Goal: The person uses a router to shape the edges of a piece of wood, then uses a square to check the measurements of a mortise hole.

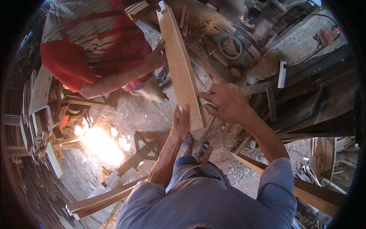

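Observation:
A long pale wooden board (178,65) slants away in front of me, with a notch cut at its far end. My left hand (181,122) is closed round its near left edge, thumb on the top face. At the board's right edge is my right hand (227,101), index finger stretched toward the wood and the other fingers partly curled; I see nothing in it. A co-worker's hand (155,58) supports the board's left edge farther out.
The co-worker in a red and grey shirt (95,36) stands at the far left. A machine with a handwheel (230,45) is at the far right. Stacked timber (38,99) lines the left side. Beams (103,196) lie low at left, and a wooden rail (312,194) at right. Bright sunlight hits the floor.

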Tool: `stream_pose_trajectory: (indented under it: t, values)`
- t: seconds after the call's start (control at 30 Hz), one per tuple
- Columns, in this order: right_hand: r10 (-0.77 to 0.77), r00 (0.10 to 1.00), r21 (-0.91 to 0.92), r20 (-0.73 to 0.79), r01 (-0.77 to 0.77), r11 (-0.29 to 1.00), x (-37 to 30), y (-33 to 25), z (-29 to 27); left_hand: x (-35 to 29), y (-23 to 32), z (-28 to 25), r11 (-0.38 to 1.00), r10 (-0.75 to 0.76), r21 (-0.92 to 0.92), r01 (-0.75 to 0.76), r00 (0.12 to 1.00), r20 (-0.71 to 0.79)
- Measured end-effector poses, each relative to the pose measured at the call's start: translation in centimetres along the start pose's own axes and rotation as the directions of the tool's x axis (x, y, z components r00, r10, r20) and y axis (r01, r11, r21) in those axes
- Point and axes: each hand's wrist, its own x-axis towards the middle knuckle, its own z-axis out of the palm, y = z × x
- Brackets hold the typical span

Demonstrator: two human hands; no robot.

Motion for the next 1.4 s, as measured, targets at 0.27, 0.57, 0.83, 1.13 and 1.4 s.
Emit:
stream_pose_trajectory:
  t: [0.27,0.57,0.83,1.13,1.4]
  values:
    - [0.034,0.999,-0.052,0.042,-0.031,0.998,0.4,-0.9,-0.2,0.0,-0.3,-0.7,1.000,0.013,-0.023,-0.013,1.000,0.006]
    - [-0.007,0.998,-0.059,-0.063,0.003,0.998,0.3,-0.9,0.2,0.0,-0.3,-0.7,0.997,0.021,0.080,-0.019,0.999,-0.027]
    - [0.008,0.993,-0.047,-0.122,-0.014,0.999,0.1,-1.0,0.9,0.0,-0.4,-0.6,0.996,0.034,0.077,-0.033,0.999,-0.012]
    - [-0.005,0.989,-0.045,-0.149,-0.002,0.999,0.1,-0.8,0.8,0.1,-0.4,-0.3,0.998,0.034,0.061,-0.034,0.999,0.001]
    - [-0.022,0.989,-0.043,-0.145,0.016,0.999,0.2,-0.8,0.6,-0.1,0.1,-0.3,0.999,-0.002,0.036,0.001,1.000,0.019]
